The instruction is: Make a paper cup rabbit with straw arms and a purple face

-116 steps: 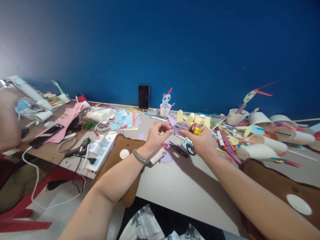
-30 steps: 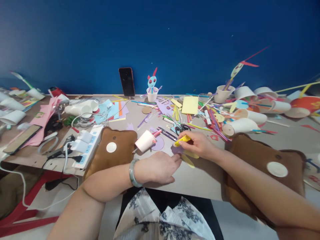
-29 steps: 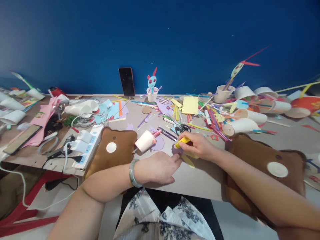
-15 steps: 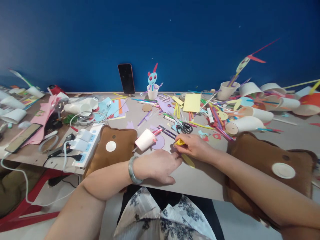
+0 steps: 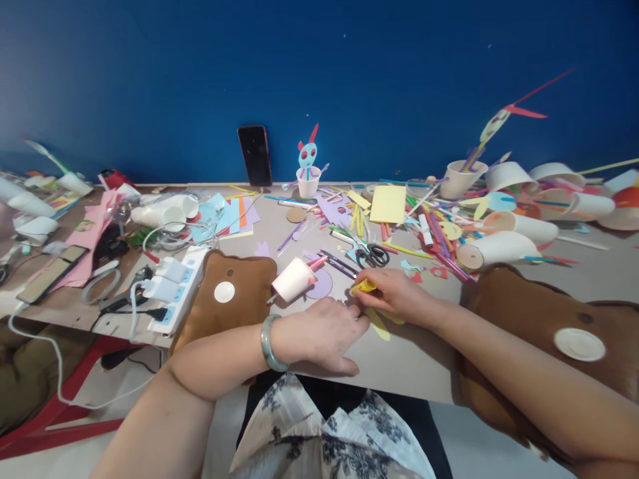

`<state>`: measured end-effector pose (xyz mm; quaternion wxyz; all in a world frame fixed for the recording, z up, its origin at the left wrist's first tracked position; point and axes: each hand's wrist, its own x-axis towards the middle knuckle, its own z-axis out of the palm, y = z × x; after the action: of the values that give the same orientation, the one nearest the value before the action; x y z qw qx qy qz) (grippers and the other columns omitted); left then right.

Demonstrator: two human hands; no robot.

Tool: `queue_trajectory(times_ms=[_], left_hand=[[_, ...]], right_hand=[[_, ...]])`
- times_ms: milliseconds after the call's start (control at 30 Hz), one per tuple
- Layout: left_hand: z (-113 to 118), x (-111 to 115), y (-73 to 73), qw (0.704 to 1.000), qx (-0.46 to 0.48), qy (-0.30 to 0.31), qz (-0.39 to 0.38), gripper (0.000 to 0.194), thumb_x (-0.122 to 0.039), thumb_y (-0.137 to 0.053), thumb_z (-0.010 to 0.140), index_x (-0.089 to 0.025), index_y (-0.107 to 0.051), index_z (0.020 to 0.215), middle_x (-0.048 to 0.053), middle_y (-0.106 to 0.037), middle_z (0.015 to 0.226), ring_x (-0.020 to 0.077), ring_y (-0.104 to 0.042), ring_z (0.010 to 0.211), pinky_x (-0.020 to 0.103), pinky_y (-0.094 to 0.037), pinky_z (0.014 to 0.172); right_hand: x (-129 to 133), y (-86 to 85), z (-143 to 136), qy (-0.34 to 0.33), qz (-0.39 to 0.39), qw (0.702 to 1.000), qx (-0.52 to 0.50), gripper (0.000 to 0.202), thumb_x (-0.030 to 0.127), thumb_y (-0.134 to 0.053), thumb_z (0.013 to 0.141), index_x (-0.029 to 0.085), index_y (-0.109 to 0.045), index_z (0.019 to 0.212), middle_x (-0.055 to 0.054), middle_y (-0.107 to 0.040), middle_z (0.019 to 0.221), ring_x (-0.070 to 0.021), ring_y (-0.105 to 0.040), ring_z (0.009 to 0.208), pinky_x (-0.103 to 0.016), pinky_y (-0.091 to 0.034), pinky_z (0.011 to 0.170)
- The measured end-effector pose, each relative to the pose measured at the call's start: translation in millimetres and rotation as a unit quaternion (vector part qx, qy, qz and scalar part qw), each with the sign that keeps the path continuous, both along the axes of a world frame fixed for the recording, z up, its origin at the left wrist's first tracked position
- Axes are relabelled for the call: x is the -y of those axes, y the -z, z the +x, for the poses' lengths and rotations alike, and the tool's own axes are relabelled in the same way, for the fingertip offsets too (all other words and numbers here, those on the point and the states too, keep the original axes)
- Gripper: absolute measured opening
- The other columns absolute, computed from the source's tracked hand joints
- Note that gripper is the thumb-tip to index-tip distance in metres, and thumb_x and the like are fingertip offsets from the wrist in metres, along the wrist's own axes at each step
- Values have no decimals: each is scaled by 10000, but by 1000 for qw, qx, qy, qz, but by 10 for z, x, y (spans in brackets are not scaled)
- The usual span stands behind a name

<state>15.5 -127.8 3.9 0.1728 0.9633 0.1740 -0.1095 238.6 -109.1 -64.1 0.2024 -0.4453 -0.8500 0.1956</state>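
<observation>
My right hand (image 5: 392, 293) pinches a short yellow tube (image 5: 364, 286) just above the table; which kind of tube it is I cannot make out. Beneath that hand lie yellow paper petals (image 5: 378, 324). My left hand (image 5: 329, 336), palm down with its thumb apart, rests on the table with its fingertips close against my right fingers; those tips are partly hidden. To its upper left a white paper cup (image 5: 293, 280) with pink strips lies on its side, beside a purple paper circle (image 5: 319, 284). Black-handled scissors (image 5: 372, 255) lie beyond my right hand.
Brown plush pads lie on the left (image 5: 237, 289) and right (image 5: 539, 326). A power strip (image 5: 180, 293) with plugs and cables stands at the left. Farther back are a phone (image 5: 255, 156), a cup puppet (image 5: 308, 179), a yellow paper stack (image 5: 388, 204) and scattered markers.
The view has shifted slightly, so everything sits a little farther right. My hands stay close together, the yellow tube still in my right fingers, and more of the yellow petals shows beneath it.
</observation>
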Motion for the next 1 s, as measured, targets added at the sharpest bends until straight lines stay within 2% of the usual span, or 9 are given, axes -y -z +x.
queue_trajectory(times_ms=[167, 300, 467, 567, 700, 833, 1000], left_hand=[[10, 15, 96, 999, 34, 22, 33, 563, -517, -655, 870, -54, -614, 1186, 223, -653, 1229, 338, -595, 1169, 431, -444, 1039], [14, 12, 102, 997, 52, 27, 40, 539, -507, -671, 860, -52, -633, 1146, 232, -652, 1218, 347, -560, 1229, 423, -421, 1079], [22, 0, 67, 998, 50, 33, 34, 510, -479, -673, 862, -54, -636, 1141, 244, -645, 1249, 336, -581, 1190, 415, -449, 1047], [28, -9, 62, 998, 45, 31, 31, 524, -481, -673, 863, -50, -634, 1157, 234, -672, 1200, 329, -603, 1139, 406, -463, 1017], [37, -23, 78, 999, 31, 35, 28, 555, -494, -661, 874, -38, -629, 1189, 227, -675, 1197, 326, -614, 1119, 394, -471, 997], [38, -33, 102, 998, 47, 33, 25, 517, -490, -679, 861, -60, -641, 1146, 218, -678, 1164, 321, -612, 1107, 403, -474, 991], [38, -35, 83, 998, 37, 34, 23, 528, -490, -677, 866, -47, -640, 1153, 222, -675, 1189, 319, -609, 1116, 397, -469, 1012]], right_hand=[[-62, 79, 35, 34, -6, 999, -8, 230, 452, -545, 923, 237, -625, 908, -20, -649, 644, -187, -596, 582, -280, -397, 587], [-69, 1, 64, 50, -16, 998, -24, 229, 459, -555, 914, 237, -603, 885, -16, -658, 656, -179, -585, 584, -279, -395, 586], [-20, -115, 91, 82, -32, 994, -67, 232, 458, -552, 922, 234, -609, 909, -23, -697, 725, -173, -613, 618, -279, -430, 596], [14, -72, 70, 55, -28, 996, -64, 236, 458, -553, 929, 234, -627, 917, -29, -701, 730, -175, -628, 632, -278, -441, 601], [19, 36, 45, 2, 18, 1000, -25, 210, 416, -558, 939, 228, -639, 893, -65, -728, 793, -199, -667, 709, -298, -469, 668], [-10, 50, 78, 6, 48, 999, -10, 202, 401, -549, 950, 230, -624, 872, -68, -717, 768, -203, -656, 682, -306, -465, 653], [21, 0, 79, 22, 32, 999, -22, 199, 412, -540, 944, 241, -641, 923, -72, -725, 803, -220, -677, 732, -317, -479, 671]])
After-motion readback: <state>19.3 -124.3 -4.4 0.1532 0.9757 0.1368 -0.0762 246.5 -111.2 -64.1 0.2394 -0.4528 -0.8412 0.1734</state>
